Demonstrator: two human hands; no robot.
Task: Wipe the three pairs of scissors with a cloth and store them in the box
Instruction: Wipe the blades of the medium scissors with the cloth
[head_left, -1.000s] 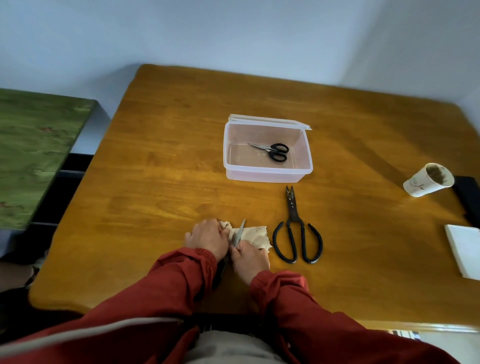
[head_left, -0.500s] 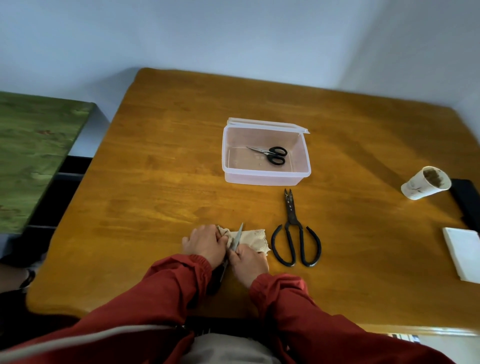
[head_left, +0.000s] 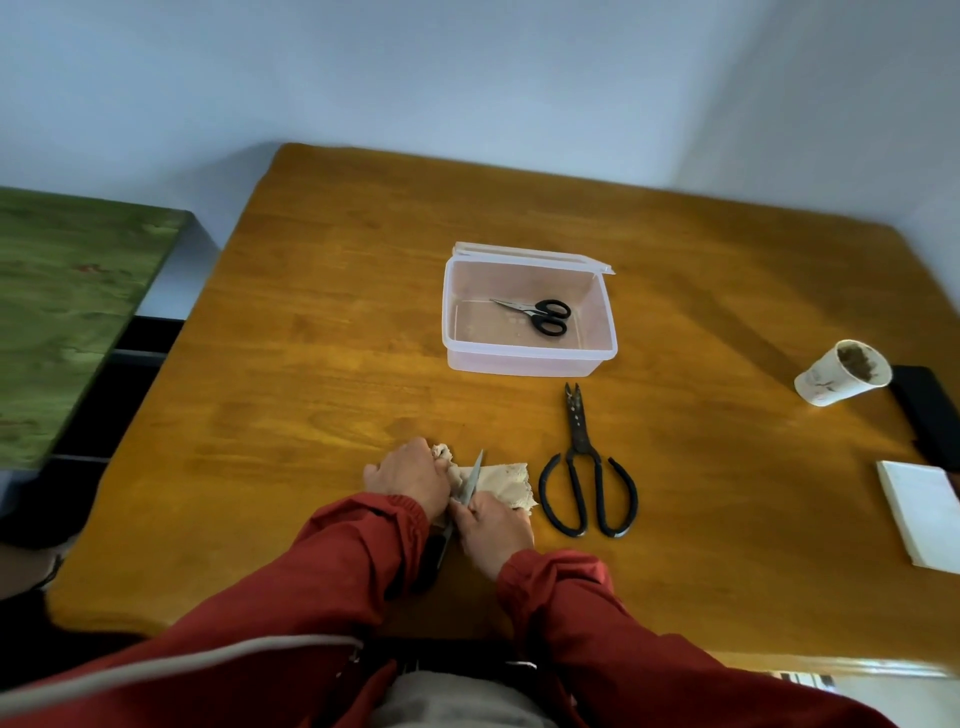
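- While gripping a bunched end of the cloth (head_left: 506, 486) w/ curled fingers of the left hand (head_left: 408, 480), pinching the silver-bladed scissors (head_left: 472, 480) near the pivot w/ the right hand (head_left: 496, 530).
- Holding both hands close together, knuckles up, near the table's (head_left: 311, 338) front edge.
- Pointing the blade tip away from the body, up btwn the two hands, leaning slightly right, across the cloth.
- Hiding most of the dark handle under & btwn the wrists; not being able to tell whether the blades are apart or together.
- Spreading the flat part of the cloth on the tabletop just ahead & right of the right hand, touching it.
- Leaving the big black scissors (head_left: 587, 478) untouched just right of the right hand, lying flat, blades closed, tip pointing away, loop handles toward the body.
- Sitting them just beside the cloth's right edge; contact there: can't tell.
- Seeing the box (head_left: 530, 364) well ahead of the hands, a bit right, translucent & open, w/ lid (head_left: 535, 255) folded back behind the far wall.
- Seeing the small black-handled scissors (head_left: 540, 316) lying flat on the box floor, blades pointing left, handles right.
- Placing the big scissors' tip near the box's front wall, not touching.
- Wearing red sleeves (head_left: 363, 561) down to both wrists.
- Noting, far right of the right hand: paper cup (head_left: 841, 379) w/ brown residue inside, black obj (head_left: 924, 410) just behind it, white pad (head_left: 919, 514) nearer the body.
- Noting, far left of the left hand, off the table: green surface (head_left: 67, 312).
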